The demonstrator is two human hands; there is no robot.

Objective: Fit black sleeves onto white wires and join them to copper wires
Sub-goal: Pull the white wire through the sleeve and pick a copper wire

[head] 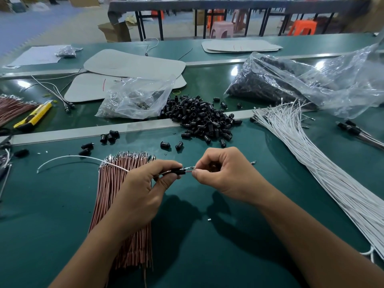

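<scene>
Head view: green workbench (207, 246), stools (221, 30) beyond; left grip (143, 183) pinched on sleeve (179, 171), right grip (224, 173) pinched on wire tips (192, 168).

Honestly couldn't read any text anywhere. The grey card sheets (133, 63) near the far edge of the surface had a few red pen strokes, but no letters or numbers I could make out. The yellow utility knife (33, 117) was too blurry for a brand.

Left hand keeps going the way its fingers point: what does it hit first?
Probably the right hand, pinching the wire ends just past the black sleeve the left hand holds.
</scene>
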